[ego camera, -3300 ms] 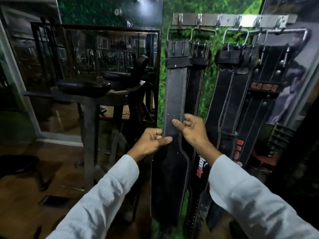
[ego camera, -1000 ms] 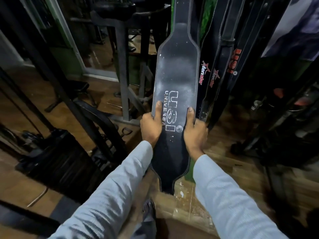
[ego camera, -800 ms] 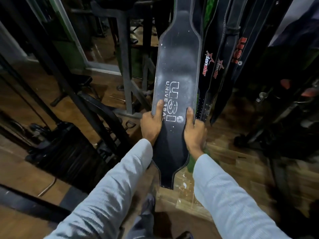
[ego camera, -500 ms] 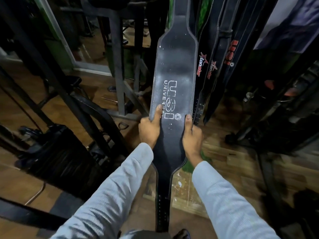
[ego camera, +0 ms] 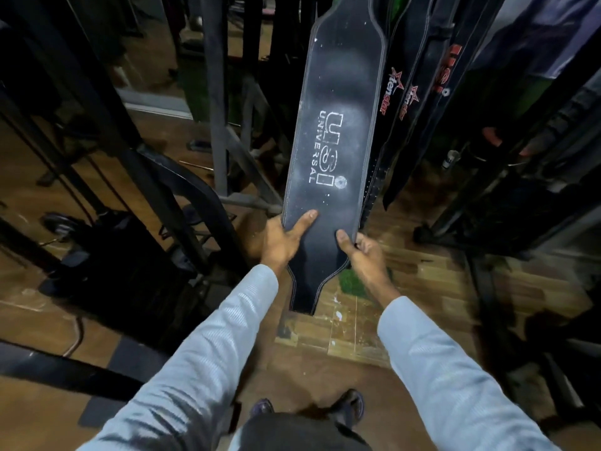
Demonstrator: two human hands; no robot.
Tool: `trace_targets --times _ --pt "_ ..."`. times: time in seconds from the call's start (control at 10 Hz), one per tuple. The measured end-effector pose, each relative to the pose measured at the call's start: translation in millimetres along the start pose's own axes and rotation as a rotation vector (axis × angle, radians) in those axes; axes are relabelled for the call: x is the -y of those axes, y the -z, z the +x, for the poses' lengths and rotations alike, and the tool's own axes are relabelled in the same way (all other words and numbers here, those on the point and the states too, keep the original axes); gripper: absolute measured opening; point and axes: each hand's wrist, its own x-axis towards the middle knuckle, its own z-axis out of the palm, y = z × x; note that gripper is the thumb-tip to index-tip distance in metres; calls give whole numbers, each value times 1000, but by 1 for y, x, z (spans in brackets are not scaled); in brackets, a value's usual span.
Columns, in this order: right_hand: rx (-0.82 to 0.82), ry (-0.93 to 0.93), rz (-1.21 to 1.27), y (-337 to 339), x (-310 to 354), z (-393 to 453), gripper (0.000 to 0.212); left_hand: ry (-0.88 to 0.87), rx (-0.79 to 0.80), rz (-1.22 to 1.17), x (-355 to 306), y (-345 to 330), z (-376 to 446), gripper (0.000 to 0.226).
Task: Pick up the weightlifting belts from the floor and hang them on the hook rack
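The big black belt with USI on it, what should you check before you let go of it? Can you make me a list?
1. Both hands on the USI belt: ok. The left hand and right hand pinch its lower edges.
2. Top of the belt caught on a hook: cannot tell, the top runs out of view.
3. Belt hanging straight: ok, it drops beside the tenstar belts.
4. Tail off the wooden floor: ok, it ends above the floor.
5. More belts lying on the floor: none visible, though dark corners hide some of it.
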Motion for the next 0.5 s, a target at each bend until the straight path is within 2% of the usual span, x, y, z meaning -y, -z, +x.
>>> trace_targets --times 0.2,0.4,0.5 --pt "-43 -78 20 -10 -16 -31 17 74 55 29 24 14 -16 58" --pt "-63 -162 -28 -12 -23 -55 26 120 158 20 47 15 -38 66" --pt "-55 -221 -48 -10 -13 -52 29 154 148 79 61 15 -35 59"
